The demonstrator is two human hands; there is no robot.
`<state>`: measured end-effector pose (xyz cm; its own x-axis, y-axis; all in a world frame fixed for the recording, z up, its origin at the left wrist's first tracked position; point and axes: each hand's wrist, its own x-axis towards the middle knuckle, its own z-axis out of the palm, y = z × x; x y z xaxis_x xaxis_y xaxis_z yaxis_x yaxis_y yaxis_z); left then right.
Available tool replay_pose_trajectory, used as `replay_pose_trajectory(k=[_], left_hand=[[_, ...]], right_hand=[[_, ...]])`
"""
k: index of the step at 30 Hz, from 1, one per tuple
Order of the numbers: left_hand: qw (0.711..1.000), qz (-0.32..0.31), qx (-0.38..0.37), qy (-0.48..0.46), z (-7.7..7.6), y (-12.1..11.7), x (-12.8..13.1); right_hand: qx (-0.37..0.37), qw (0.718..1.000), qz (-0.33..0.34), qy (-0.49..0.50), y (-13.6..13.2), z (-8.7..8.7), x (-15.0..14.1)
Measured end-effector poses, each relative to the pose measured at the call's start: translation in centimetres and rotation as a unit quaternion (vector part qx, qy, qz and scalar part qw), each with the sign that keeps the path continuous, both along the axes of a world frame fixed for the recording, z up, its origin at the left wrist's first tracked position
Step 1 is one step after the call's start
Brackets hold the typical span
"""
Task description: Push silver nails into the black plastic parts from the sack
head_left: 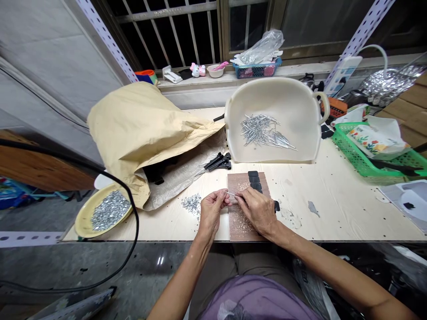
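Note:
My left hand [211, 210] and my right hand [256, 209] meet over a brown board [240, 224] at the table's front edge. Both pinch a thin metal pin [231, 194] between their fingertips, one hand at each end. Small black pieces [255, 179] lie in a row on the board's far end, just beyond my right hand. A little pile of tiny silver parts [191, 203] lies on the table left of my left hand.
A cream plastic tray [300, 106] holds several long metal pins [263, 130]. Black-handled tools [218, 162] lie beside a tan paper sack [143, 126]. A yellow dish [83, 218] of silver parts hangs over the left edge. A green basket [353, 155] stands at right.

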<state>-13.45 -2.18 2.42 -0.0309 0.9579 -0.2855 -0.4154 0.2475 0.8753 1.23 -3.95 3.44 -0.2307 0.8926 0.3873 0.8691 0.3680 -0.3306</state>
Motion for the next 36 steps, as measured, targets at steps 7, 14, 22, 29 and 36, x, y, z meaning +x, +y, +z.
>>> replay_pose_trajectory(k=[7, 14, 22, 29, 36], left_hand=[[1.000, 0.010, 0.006, -0.004, 0.0, -0.2, 0.2], [0.999, -0.009, -0.015, -0.032, -0.3, 0.0, 0.0], [0.999, -0.016, -0.020, -0.034, -0.5, 0.1, 0.0], [1.000, 0.002, -0.016, -0.025, -0.9, 0.1, 0.2], [0.999, -0.018, 0.014, 0.040, -1.2, 0.2, 0.2]], right_hand=[[0.009, 1.000, -0.002, -0.020, -0.2, 0.4, -0.1], [-0.006, 1.000, -0.009, -0.022, -0.1, 0.4, 0.0], [-0.047, 0.999, -0.013, 0.007, 0.1, -0.1, 0.2], [-0.022, 1.000, -0.001, 0.000, 0.1, -0.1, 0.4], [-0.058, 0.997, 0.017, 0.052, 0.2, -0.6, 0.8]])
